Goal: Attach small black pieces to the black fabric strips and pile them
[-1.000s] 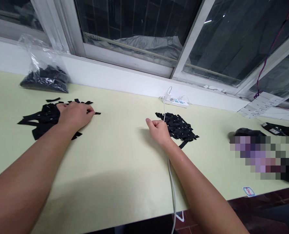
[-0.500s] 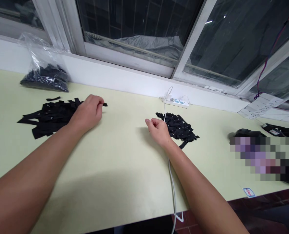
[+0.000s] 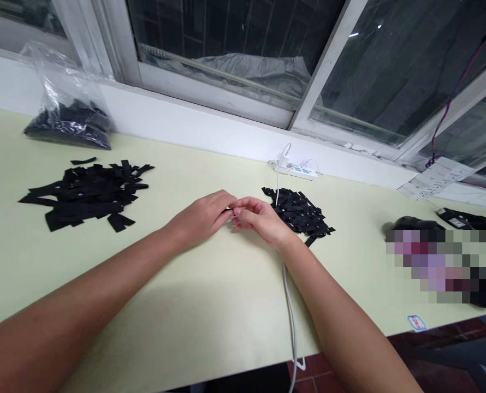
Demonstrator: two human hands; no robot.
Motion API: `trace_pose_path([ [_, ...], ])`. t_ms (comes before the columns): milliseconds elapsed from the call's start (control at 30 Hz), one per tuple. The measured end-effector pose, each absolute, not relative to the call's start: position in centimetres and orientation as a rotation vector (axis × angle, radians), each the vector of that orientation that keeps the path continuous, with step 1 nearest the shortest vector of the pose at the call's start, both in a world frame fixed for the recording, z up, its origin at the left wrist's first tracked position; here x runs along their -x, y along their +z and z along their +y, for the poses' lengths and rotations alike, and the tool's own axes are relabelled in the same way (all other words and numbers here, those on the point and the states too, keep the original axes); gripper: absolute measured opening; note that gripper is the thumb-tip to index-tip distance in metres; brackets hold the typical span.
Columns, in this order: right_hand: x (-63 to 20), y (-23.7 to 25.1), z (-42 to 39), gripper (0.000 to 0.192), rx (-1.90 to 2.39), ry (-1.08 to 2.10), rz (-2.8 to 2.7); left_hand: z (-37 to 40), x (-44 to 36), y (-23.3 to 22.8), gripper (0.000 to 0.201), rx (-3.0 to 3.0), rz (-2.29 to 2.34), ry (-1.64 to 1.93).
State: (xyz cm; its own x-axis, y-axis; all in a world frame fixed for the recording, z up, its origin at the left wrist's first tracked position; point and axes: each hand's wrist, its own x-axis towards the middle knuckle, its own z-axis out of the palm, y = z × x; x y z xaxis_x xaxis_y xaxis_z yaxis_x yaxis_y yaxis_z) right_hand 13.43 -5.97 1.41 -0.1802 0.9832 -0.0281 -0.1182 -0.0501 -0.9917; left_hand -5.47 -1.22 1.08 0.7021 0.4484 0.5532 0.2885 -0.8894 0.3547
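Note:
My left hand and my right hand meet fingertip to fingertip over the middle of the pale green table. Both pinch a small black strip, which the fingers hide almost entirely. A loose pile of long black strips lies far to the left of my left hand. A tighter heap of short black pieces sits just behind and to the right of my right hand.
A clear plastic bag of black pieces leans on the wall at the back left. A white power strip lies by the wall, its cable running under my right forearm and off the front edge. Black items and papers lie at the right.
My left hand left the left pile with a black strip and moved right to the table's middle, where its fingertips now meet those of my right hand. The right hand barely moved.

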Motion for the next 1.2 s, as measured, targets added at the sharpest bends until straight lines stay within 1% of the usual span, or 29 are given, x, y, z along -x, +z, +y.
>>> trace_pose_path([
  [133,-13.7,1.0,-5.8,0.032,1.124,1.439,-1.252,-0.8,5.7,0.7,0.014,-2.623,0.606,0.927],
  [267,-13.9,0.8,-5.7,0.029,1.181,1.388,-1.306,-0.7,5.8,0.7,0.014,-2.615,0.597,0.891],
  [567,-15.0,0.4,-5.3,0.026,1.28,1.315,-1.44,-0.5,6.1,0.8,0.018,-2.709,0.538,0.826],
  [733,-14.6,0.9,-5.6,0.03,1.309,1.258,-1.529,-0.7,6.1,0.9,0.02,-2.755,0.508,0.842],
  [900,-14.5,0.4,-5.6,0.029,1.295,1.181,-1.592,-1.1,5.7,1.1,0.018,-2.749,0.489,0.868],
  [1067,-14.8,0.2,-5.3,0.034,1.318,1.249,-1.442,-0.5,6.0,0.7,0.018,-2.763,0.53,0.922],
  [1200,-14.8,0.6,-5.4,0.035,1.317,1.334,-1.341,-0.1,6.3,0.5,0.02,-2.806,0.542,1.023],
])
